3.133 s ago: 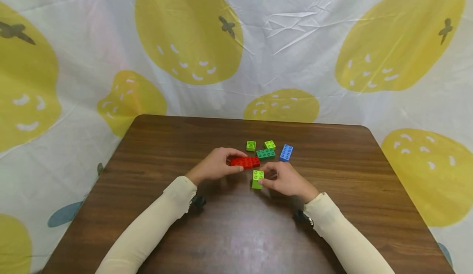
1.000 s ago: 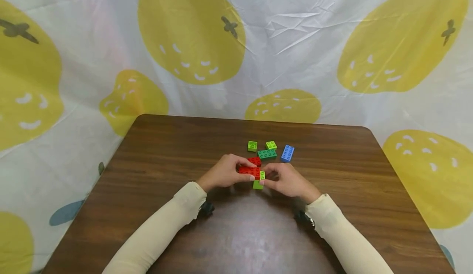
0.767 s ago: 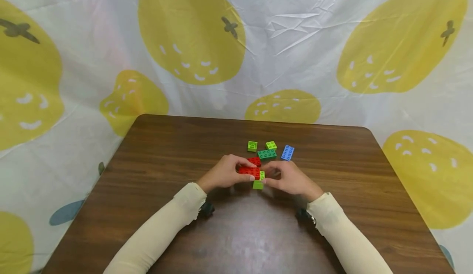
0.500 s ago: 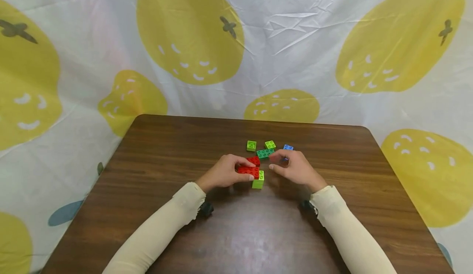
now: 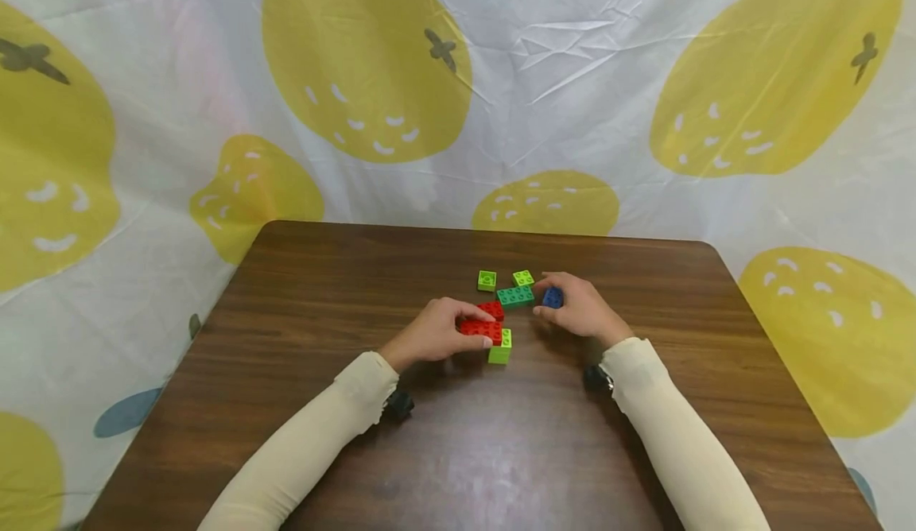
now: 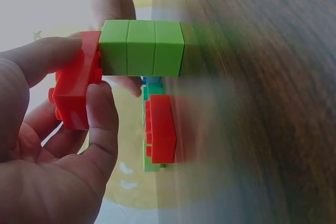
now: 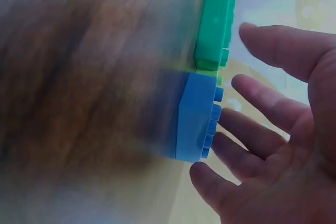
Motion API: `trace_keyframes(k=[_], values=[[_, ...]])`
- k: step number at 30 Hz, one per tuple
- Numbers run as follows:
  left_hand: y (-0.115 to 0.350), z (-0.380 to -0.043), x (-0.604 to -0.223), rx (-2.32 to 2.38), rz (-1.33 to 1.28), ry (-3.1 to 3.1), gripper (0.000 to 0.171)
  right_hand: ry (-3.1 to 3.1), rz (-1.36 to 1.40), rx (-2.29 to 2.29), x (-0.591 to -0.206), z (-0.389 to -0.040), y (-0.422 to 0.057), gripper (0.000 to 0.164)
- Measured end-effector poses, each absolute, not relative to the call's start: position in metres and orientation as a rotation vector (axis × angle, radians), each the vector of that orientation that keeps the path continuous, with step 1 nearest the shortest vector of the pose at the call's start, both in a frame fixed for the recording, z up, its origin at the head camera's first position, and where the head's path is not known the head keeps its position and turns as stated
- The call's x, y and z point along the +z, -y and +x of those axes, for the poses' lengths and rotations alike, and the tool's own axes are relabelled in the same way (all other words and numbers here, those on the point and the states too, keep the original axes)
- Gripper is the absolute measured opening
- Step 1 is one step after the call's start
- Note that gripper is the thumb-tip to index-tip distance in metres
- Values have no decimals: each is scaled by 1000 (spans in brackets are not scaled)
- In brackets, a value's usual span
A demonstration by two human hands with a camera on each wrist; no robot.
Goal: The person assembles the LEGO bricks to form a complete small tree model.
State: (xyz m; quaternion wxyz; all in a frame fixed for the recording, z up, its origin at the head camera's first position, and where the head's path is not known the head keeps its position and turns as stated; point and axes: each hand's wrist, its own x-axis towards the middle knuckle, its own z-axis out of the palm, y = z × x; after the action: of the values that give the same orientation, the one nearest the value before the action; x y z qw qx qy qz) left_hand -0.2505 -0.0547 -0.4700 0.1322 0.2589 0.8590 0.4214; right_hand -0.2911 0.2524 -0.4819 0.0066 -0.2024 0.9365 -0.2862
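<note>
In the left wrist view, the left hand pinches a smooth plastic red brick, oblong with round studs, on top of a stack of three boxy light green blocks. In the right wrist view, the right hand is wide, fingers spread beside the studs of a blue brick. In the head view, the red brick overhangs the stack's left side; the blue brick lies farther right, past a green brick. Behind the dark wood-grain counter hangs a creased white cloth.

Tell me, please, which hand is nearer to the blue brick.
Right. The right hand is over the blue brick; the left hand is farther left, holding a red brick at the green stack.
</note>
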Motion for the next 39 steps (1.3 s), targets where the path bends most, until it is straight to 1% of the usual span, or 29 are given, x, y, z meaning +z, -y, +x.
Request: trace_keyframes(k=[20, 28, 39], values=[[55, -249, -468, 1193, 740, -2497, 41, -2948, -655, -646, -480, -296, -261, 39], [55, -247, -469, 1207, 735, -2496, 40, -2907, -623, -753, -479, -292, -264, 38], [54, -247, -470, 1212, 734, -2511, 41, -2926, -585, -916, -473, -276, -258, 41]])
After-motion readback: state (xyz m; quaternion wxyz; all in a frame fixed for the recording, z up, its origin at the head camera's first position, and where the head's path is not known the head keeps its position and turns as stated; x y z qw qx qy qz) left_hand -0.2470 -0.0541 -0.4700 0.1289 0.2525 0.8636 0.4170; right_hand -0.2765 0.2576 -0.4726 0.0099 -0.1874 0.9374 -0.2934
